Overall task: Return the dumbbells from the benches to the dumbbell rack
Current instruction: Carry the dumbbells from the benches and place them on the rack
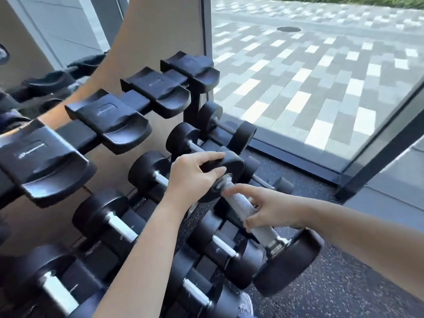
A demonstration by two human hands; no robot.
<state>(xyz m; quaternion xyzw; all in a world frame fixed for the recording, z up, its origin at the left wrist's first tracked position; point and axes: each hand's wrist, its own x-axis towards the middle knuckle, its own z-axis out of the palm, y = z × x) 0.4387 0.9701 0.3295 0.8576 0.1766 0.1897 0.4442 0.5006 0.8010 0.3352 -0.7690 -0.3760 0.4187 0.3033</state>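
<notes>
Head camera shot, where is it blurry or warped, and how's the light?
Head view: daylight from the paving outside lights the scene brightly; the held dumbbell, left hand and right hand are fairly sharp; the racked dumbbells at lower left smear with motion blur; the wide lens bows the beige wall panel.

Black dumbbell (259, 214), knurled silver handle (249, 211)

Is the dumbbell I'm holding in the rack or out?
Out: dumbbell tilted, left hand on its far head, right hand gripping the handle.
</notes>
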